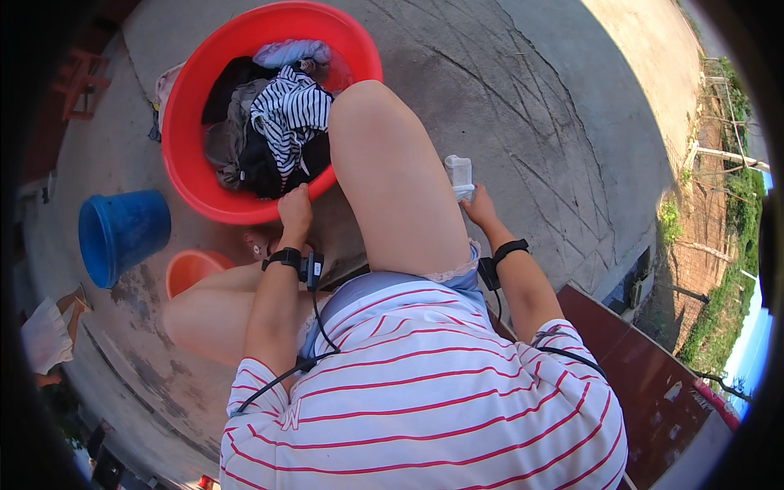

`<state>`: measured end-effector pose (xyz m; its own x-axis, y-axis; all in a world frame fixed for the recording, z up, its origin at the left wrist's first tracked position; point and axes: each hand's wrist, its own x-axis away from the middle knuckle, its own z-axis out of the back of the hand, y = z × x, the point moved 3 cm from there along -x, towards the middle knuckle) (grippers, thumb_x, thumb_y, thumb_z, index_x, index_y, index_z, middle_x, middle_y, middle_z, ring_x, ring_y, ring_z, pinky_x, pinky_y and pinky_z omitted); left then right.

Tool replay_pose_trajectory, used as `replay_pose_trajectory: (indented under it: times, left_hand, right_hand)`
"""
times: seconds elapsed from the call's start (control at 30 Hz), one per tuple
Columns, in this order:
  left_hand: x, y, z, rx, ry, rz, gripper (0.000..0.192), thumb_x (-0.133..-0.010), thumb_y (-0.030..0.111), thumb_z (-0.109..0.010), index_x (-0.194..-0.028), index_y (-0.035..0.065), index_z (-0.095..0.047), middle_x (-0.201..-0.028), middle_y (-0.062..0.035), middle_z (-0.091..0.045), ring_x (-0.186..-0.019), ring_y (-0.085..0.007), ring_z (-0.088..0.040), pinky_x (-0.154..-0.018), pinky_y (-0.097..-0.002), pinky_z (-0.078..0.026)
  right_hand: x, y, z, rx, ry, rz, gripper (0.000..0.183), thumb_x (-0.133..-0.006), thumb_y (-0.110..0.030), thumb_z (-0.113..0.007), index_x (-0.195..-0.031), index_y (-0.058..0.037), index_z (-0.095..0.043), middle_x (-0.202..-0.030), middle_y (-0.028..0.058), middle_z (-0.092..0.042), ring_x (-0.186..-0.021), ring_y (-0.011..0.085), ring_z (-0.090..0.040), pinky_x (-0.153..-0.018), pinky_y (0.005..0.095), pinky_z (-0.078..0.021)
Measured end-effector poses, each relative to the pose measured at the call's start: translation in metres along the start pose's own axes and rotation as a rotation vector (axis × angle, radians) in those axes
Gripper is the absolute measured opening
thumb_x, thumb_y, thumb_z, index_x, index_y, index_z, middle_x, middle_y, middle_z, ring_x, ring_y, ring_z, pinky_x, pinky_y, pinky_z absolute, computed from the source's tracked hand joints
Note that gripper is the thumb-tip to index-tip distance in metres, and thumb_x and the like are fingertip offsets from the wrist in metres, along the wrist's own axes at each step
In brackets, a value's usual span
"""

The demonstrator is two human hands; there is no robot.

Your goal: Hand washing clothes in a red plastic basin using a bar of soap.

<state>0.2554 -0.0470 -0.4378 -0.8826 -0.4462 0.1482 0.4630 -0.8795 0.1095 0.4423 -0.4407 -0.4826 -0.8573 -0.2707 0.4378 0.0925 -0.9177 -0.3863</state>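
Observation:
A large red plastic basin [184, 153] stands before me, with wet-looking clothes piled inside. Among them are a black-and-white striped garment [291, 110], dark cloth [266, 162] and a pale bundled cloth [294, 53]. My left hand [296, 211] is closed over the basin's near rim. Beyond my raised right knee, my right hand [481, 207] holds the near end of a small translucent plastic container [459, 171]. The leg partly hides that container. Both wrists wear black straps with cabled devices.
A blue bucket [138, 223] lies on its side at left, near an orange basin [193, 269] partly behind my left leg. A reddish stool [82, 82] stands far left. Another person [49, 337] is at the left edge. Cracked concrete [520, 122] spreads right.

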Motion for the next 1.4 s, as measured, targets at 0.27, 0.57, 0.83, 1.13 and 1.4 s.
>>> replay_pose_trajectory:
  times: [0.27,0.57,0.83,1.13,1.4]
  left_hand:
    - [0.008,-0.003,0.009,0.031,0.07,0.01,0.015,-0.081,0.008,-0.045,-0.089,0.0062,-0.057,-0.078,-0.0108,-0.063,-0.077,-0.0279,-0.061,-0.069,-0.0391,-0.046]
    - [0.003,0.01,0.009,-0.015,0.035,0.055,0.026,-0.074,0.006,-0.052,-0.099,0.0046,-0.057,-0.091,-0.0098,-0.061,-0.089,-0.0245,-0.059,-0.078,-0.0365,-0.044]
    - [0.003,0.001,0.014,0.046,-0.236,0.126,0.036,-0.074,0.006,-0.052,-0.109,0.0016,-0.054,-0.105,-0.0133,-0.06,-0.1,-0.0277,-0.057,-0.087,-0.0392,-0.043]
    - [0.004,-0.024,0.003,0.274,-0.301,0.151,0.037,-0.073,0.021,-0.06,-0.106,0.004,-0.055,-0.101,-0.0136,-0.061,-0.099,-0.0303,-0.057,-0.087,-0.0435,-0.043]
    - [-0.011,-0.035,0.056,0.661,-0.267,0.298,0.039,-0.075,0.02,-0.054,-0.111,0.0036,-0.056,-0.105,-0.0181,-0.06,-0.098,-0.0321,-0.058,-0.084,-0.0403,-0.046]
  right_hand:
    - [-0.043,-0.028,-0.014,0.006,-0.002,-0.201,0.088,-0.067,-0.03,-0.074,-0.128,0.0092,-0.025,-0.122,0.0288,-0.045,-0.113,0.04,-0.046,-0.092,0.0421,-0.0408]
    - [-0.114,0.002,-0.079,-0.074,-0.043,-0.407,0.106,-0.061,-0.046,-0.075,-0.133,0.0041,-0.015,-0.121,0.0262,-0.047,-0.11,0.0404,-0.049,-0.091,0.0455,-0.0414]
    - [-0.105,0.017,-0.068,-0.418,-0.203,-0.508,0.079,-0.067,-0.038,-0.074,-0.126,-0.0005,-0.036,-0.115,0.0172,-0.053,-0.108,0.0303,-0.052,-0.087,0.0424,-0.0445]
    - [-0.104,-0.032,0.052,-1.519,-0.412,-0.262,0.046,-0.082,-0.032,-0.062,-0.119,-0.0093,-0.049,-0.113,0.0061,-0.057,-0.105,0.0227,-0.054,-0.089,0.0418,-0.0442]
    - [-0.046,-0.281,0.336,-1.686,0.009,0.437,0.053,-0.09,-0.037,-0.048,-0.132,-0.0088,-0.033,-0.129,0.0159,-0.041,-0.117,0.0361,-0.042,-0.1,0.0573,-0.0324]
